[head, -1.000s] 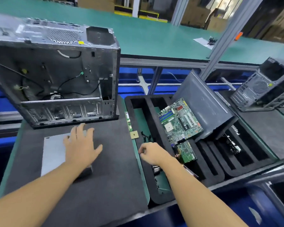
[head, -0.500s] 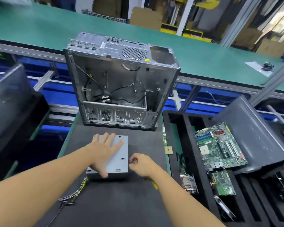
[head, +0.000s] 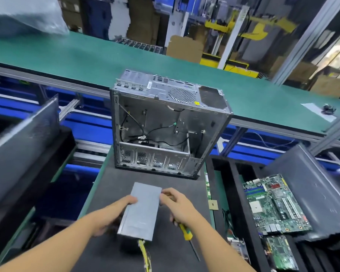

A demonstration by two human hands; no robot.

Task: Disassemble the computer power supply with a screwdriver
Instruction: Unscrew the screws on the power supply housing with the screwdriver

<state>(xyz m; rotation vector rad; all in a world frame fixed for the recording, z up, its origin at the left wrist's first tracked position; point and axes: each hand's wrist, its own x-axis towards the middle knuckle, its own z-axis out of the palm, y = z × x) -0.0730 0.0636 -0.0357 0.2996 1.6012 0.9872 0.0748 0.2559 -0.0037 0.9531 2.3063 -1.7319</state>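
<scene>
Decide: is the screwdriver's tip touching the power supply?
No, the screwdriver hangs from the right hand, its tip pointing away from the power supply.

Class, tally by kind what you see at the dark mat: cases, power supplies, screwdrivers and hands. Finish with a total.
case: 1
power supply: 1
screwdriver: 1
hands: 2 (left hand, right hand)
Total: 5
</scene>
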